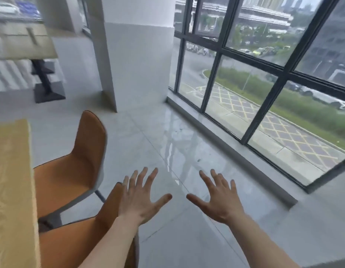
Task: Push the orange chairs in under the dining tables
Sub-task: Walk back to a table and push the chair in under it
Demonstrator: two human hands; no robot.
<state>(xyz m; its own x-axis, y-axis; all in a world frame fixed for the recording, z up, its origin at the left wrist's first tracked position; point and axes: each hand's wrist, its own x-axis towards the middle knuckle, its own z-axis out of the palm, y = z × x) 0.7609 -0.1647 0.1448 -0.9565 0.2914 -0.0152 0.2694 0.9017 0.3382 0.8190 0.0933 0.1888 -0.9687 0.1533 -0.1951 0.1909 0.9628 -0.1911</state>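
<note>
Starting at the left edge: light wood dining table point(11, 190), two orange chairs just beside it. Far chair point(71, 165) at centre-left, seat edge tucked under the tabletop; near chair point(86, 236) at bottom left, backrest top partly behind the left hand point(140, 198). Left hand fingers spread, holding nothing; can't tell if it touches the backrest. Right hand point(220, 200) lower centre, over grey tile floor point(187, 142), fingers spread, empty. Second table point(22, 41) upper left, blurred. White pillar point(136, 55) top centre. Dark-framed window point(264, 64) fills the right side.
</note>
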